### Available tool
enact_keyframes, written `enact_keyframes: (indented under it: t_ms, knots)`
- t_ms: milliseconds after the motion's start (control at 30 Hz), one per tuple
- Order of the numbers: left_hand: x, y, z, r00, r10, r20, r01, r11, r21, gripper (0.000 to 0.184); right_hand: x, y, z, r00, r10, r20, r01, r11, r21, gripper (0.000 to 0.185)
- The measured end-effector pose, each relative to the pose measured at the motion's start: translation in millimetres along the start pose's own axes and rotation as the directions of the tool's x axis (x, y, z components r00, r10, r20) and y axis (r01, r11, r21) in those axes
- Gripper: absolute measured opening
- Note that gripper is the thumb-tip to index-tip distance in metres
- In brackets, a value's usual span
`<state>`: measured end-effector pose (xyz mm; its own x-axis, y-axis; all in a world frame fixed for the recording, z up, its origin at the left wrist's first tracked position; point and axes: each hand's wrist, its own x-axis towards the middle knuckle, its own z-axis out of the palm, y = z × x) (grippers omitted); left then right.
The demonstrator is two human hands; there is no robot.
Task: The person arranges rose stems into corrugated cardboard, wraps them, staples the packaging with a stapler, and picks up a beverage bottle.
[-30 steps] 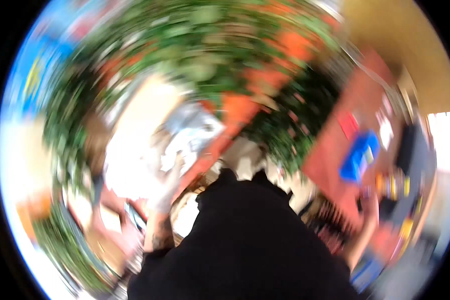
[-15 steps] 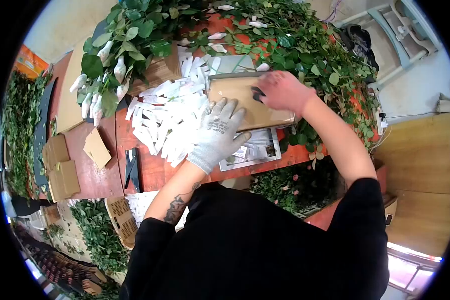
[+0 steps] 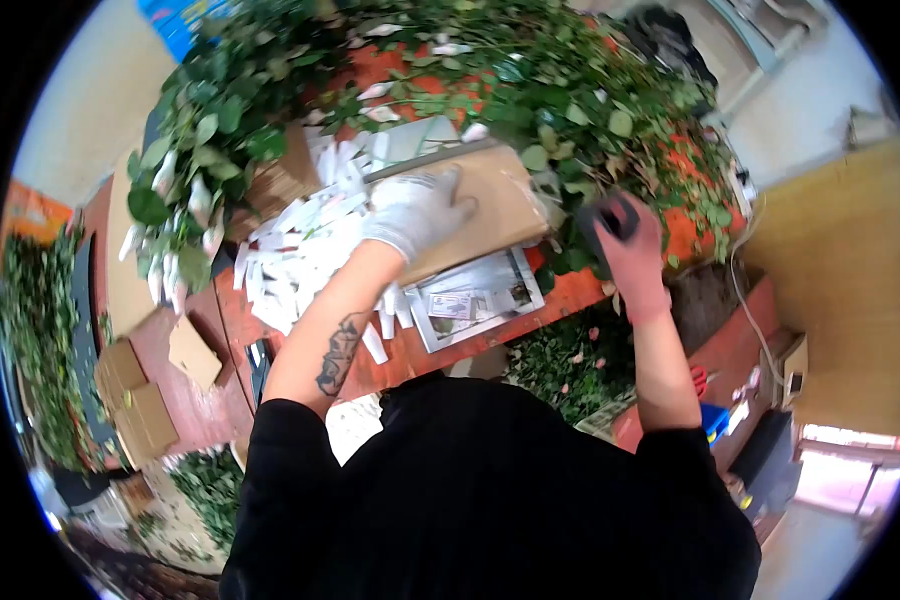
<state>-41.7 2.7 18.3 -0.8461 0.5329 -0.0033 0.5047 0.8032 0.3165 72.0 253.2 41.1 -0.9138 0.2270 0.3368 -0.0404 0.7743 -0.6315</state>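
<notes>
My left hand (image 3: pixel 420 212), in a whitish glove, lies on the brown board (image 3: pixel 490 205) with its fingers apart. Beneath the board's near edge shows a silver-framed tray (image 3: pixel 475 300) with printed paper inside. Many white paper strips (image 3: pixel 295 250) lie scattered left of the board. My right hand (image 3: pixel 625 250), in a pink glove, is raised over the table's right part, its fingers wrapped round a black object (image 3: pixel 610 222) with a ring-like opening. What that object is cannot be made out.
Leafy stems (image 3: pixel 570 100) spread over the back and right of the red table (image 3: pixel 370 372). White-wrapped flower buds (image 3: pixel 200 200) hang at the left, near cardboard pieces (image 3: pixel 140 405). A dark stapler-like tool (image 3: pixel 258 370) lies at the near edge. A blue box (image 3: pixel 713 420) stands lower right.
My right hand has moved right, off the board, with the black object. My left hand has shifted slightly left and up on the board. The board is now more tilted.
</notes>
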Motion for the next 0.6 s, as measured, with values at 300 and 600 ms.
enact_keyframes:
  t_ms: [300, 600]
  knots:
    - [-32.7, 58.8, 24.1, 0.998, -0.031, -0.057, -0.016, 0.743, -0.669, 0.039, -365.2, 152.3, -155.5, 0.278, 0.396, -0.875, -0.787, 0.616, 0.029, 0.035]
    - [-76.8, 339.9, 162.6, 0.353, 0.876, 0.329, -0.278, 0.434, -0.857, 0.035, -445.5, 215.3, -173.6, 0.077, 0.917, -0.392, -0.633, 0.349, 0.691, 0.029]
